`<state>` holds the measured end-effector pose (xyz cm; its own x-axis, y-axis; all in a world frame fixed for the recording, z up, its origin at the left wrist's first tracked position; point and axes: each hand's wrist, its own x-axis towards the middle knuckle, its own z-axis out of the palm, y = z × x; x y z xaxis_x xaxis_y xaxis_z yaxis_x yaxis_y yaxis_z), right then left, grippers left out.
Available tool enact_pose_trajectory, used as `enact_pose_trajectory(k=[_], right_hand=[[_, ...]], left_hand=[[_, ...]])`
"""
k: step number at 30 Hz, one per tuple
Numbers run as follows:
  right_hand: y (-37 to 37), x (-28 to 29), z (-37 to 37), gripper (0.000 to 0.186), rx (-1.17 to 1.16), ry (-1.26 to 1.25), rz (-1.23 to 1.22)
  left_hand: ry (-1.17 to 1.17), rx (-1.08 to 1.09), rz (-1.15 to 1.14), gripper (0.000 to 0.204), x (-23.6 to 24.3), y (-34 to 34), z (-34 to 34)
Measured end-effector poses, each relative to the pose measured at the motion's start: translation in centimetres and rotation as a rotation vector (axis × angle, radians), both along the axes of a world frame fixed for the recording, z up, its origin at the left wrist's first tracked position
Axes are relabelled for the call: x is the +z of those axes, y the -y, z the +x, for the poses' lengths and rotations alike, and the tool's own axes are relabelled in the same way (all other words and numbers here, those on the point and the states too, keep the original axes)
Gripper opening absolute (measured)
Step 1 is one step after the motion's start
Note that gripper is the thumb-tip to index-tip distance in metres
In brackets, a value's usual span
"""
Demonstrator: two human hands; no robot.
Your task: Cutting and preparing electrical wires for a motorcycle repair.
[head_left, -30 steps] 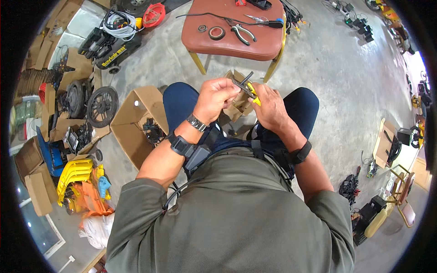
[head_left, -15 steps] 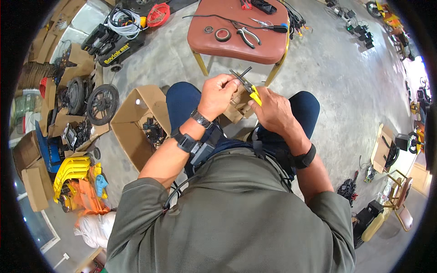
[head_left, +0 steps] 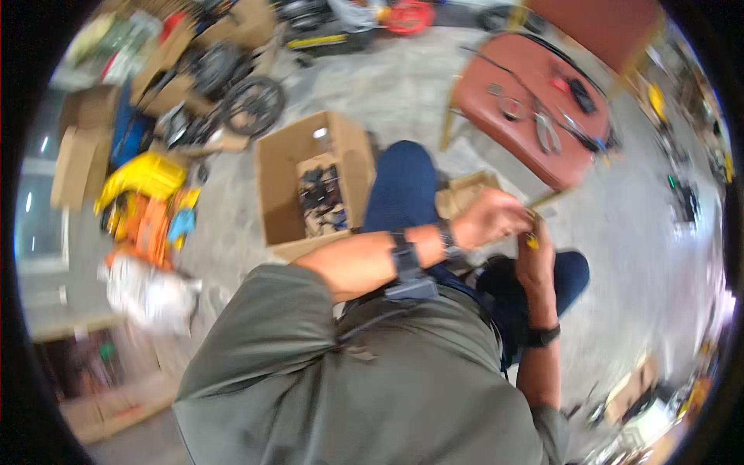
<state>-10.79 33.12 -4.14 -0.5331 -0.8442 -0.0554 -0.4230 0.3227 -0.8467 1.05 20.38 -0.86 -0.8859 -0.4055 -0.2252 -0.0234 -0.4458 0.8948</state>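
My left hand (head_left: 490, 220) is raised in front of my knees, its fingers closed and blurred against the right hand. Whatever lies in its fingertips is hidden. My right hand (head_left: 535, 263) is wrapped round a yellow-handled cutter (head_left: 532, 242), of which only a bit of yellow shows between the hands. Beyond them stands a chair with a red-brown padded seat (head_left: 496, 128). On the seat lie grey-handled pliers (head_left: 547, 133), a roll of tape (head_left: 511, 108), a smaller ring (head_left: 494, 89), a thin black cable (head_left: 508, 68) and a black device (head_left: 580, 96).
A large open cardboard box (head_left: 277, 182) with dark parts inside stands left of my knee. A smaller box (head_left: 459, 195) sits on the floor between my legs. Farther left are a black wheel (head_left: 253, 105), yellow plastic panels (head_left: 143, 177) and a white sack (head_left: 151, 294).
My view has swung left, so the chair and both hands appear farther right. The hands have come together, and the short black tube seen earlier in my left fingers is out of sight.
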Motion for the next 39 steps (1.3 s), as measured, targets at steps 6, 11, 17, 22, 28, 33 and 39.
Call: enact_pose_trajectory(k=[6,11,17,22,28,33,39], right_hand=[[-1.3,-0.5,-1.7,0.031,0.051,-0.172,-0.073],[-0.6,2.8,-0.3,0.034,0.029,-0.262,0.17],[0.6,2.6,1.7,0.037,0.007,-0.074,0.205],[0.0,0.8,1.4,0.04,0.129,-0.133,0.087],[-0.4,0.0,-0.3,0.04,0.08,-0.313,-0.06],[0.1,1.2,-0.2,0.041,0.073,-0.385,-0.198],[-0.3,1.8,0.0,0.038,0.107,-0.344,-0.048]], left_hand=[[-0.079,-0.02,0.084,0.014,0.4,-0.8,-1.2],[-0.006,0.229,-0.607,0.017,-1.5,0.8,-0.7],[0.06,0.296,-0.651,0.02,-4.0,1.7,0.6],[0.151,0.126,-0.168,0.012,-2.0,1.7,1.9],[-0.106,-0.104,0.347,0.008,-0.5,1.1,1.4],[-0.146,-0.133,0.365,0.009,0.2,0.4,2.1],[-0.028,-0.008,-0.054,0.011,0.3,1.9,2.0]])
